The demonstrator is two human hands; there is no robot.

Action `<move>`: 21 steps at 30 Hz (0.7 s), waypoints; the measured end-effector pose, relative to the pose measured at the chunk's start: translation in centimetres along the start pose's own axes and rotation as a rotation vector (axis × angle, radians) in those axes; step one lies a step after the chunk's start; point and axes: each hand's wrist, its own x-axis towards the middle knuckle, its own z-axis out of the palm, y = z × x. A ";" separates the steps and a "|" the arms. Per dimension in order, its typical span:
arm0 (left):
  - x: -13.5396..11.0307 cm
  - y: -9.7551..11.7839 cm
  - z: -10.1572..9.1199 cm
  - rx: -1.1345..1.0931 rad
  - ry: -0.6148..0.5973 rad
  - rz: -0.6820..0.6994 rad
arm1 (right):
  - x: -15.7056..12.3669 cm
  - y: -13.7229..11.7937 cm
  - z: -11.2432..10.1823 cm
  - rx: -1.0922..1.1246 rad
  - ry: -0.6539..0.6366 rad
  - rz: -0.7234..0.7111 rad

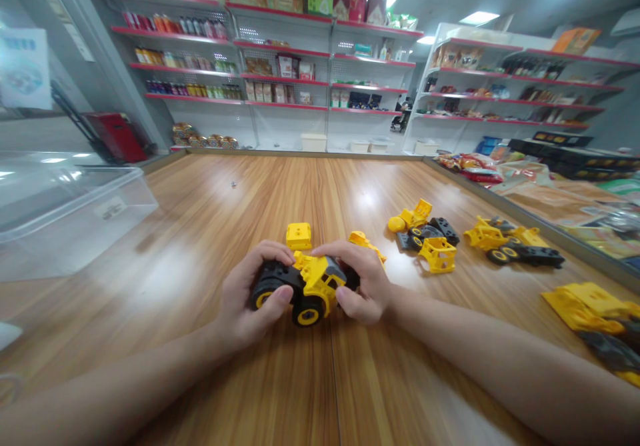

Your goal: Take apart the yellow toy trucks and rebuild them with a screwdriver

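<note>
A yellow and black toy truck (317, 279) with yellow-hubbed wheels is held between both hands at the middle of the table. My left hand (253, 293) grips its black rear chassis, thumb over a back wheel. My right hand (364, 281) wraps round the yellow cab end, fingers on top and thumb at the side; this hides the front. Just behind the truck lies a loose yellow block-like part (299, 235). Another yellow part (369, 245) shows partly behind my right hand.
To the right lie yellow and black toy pieces (425, 233), a toy vehicle (515, 243) and another one (597, 319). A clear plastic bin (75, 216) stands on the left. Far back on the wooden table (200, 193) is a tiny metal piece (233, 184). Stocked shelves (285, 109) stand beyond.
</note>
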 end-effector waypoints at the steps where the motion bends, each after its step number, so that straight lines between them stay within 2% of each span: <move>1: 0.0 0.1 0.0 0.011 -0.008 0.016 | 0.1 0.0 -0.1 -0.026 -0.019 -0.025; 8: 0.2 0.4 0.1 0.062 -0.026 0.073 | 0.2 0.2 -0.2 -0.100 -0.090 -0.081; 15: 0.1 0.4 0.1 0.084 0.014 0.116 | 0.5 -0.6 -0.4 -0.162 -0.078 -0.114; 17: 0.0 0.2 0.1 0.080 0.045 0.093 | 0.4 -0.6 -0.1 -0.192 -0.045 -0.086; 21: -0.2 -0.5 0.3 0.024 0.123 -0.015 | 0.1 0.0 0.6 -0.212 0.019 0.072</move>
